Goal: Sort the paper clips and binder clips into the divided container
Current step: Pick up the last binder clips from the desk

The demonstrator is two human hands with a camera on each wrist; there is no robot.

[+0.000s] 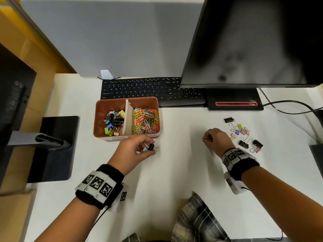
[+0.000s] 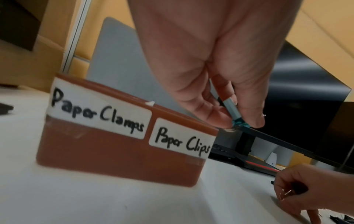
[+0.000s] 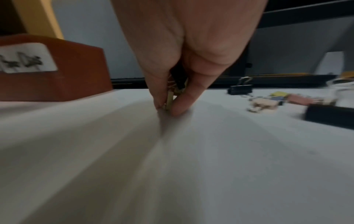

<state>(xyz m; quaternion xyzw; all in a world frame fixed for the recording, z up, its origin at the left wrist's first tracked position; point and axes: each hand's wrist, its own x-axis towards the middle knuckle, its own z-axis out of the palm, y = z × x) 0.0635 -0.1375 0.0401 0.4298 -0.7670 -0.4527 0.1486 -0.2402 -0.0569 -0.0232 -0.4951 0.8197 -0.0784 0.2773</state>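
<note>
Fingers (image 2: 216, 119) pinch binder clips (image 1: 150, 147) beside container (image 2: 118, 157) labels — "Paper Clamps", "Paper Clips".

The container (image 1: 158, 109) stands on the surface (image 1: 174, 172) just before the keyboard (image 1: 150, 89); binder clips (image 1: 113, 122) lie in its left compartment, paper clips (image 1: 146, 120) in its right. The monitor (image 1: 253, 41) stands behind and to the right. Loose clips (image 1: 243, 134) lie on the surface to the right, just beside the right hand (image 1: 217, 139). The left hand (image 1: 132, 150) is just before the container
</note>
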